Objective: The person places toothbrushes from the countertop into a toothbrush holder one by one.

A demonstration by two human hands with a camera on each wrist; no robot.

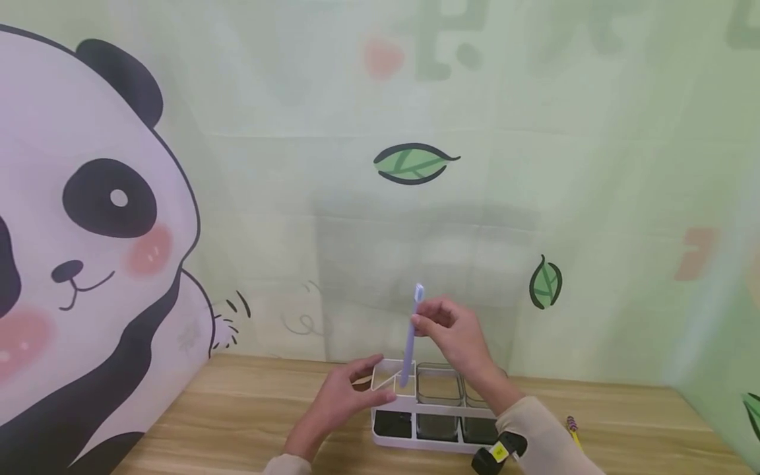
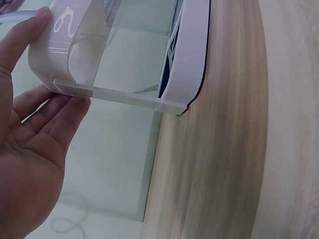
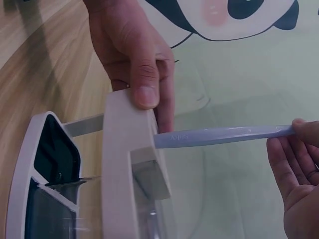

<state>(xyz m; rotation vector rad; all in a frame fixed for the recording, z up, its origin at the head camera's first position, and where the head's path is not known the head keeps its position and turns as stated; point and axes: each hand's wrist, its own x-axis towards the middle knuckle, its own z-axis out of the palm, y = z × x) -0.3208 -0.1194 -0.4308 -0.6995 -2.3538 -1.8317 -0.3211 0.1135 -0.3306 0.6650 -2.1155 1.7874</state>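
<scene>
A pale purple toothbrush [image 1: 410,343] stands nearly upright, bristle head on top. My right hand [image 1: 454,333] pinches it just below the head between thumb and fingers. Its lower end is in a compartment at the left of a white toothbrush holder [image 1: 436,445]. In the right wrist view the handle of the toothbrush [image 3: 219,137] meets the holder's upper tier. My left hand [image 1: 341,396] grips the left end of that upper tier, thumb at the front and fingers behind. In the left wrist view its fingertips [image 2: 75,107] press against the white end of the holder [image 2: 60,40].
The holder has a lower tier with dark recesses and clear cups [image 1: 439,384] in its upper openings. To the right on the wooden table [image 1: 641,422] lies a yellow and purple toothbrush [image 1: 572,429], partly behind the right sleeve. A printed panda cloth [image 1: 267,165] hangs behind.
</scene>
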